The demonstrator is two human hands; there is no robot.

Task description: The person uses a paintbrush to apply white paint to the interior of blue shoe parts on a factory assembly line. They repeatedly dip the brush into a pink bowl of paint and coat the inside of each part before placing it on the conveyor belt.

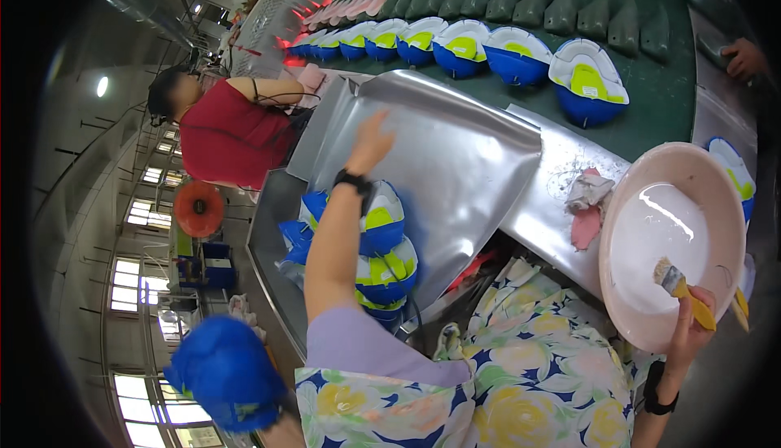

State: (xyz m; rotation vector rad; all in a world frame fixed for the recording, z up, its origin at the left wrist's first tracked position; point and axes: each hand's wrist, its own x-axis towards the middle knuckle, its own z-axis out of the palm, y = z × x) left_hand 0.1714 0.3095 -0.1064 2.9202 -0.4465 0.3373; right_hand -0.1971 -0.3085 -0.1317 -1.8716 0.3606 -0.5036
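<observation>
Two hands apart: my right hand [690, 328] grips brush [682, 285], bristles up-left over pink glue basin [626, 204]; left hand [370, 143] fingers spread open on steel sheet [455, 163].

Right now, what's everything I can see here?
Belt: one, dark green, top.
Shoe soles: a long row, blue, white and yellow, on the belt.
Dark lasts: a row, grey-green, behind the soles.
Metal sheet: one, silver, centre.
Sole pile: several, blue and yellow, beside the left forearm.
Basin: one, pink, holding white liquid, right.
Rags: two, white and pink, left of the basin.
Co-worker: one, red top, left.
Left hand: open, over the sheet.
Right hand: grips a brush, yellow handle, over the basin.
</observation>
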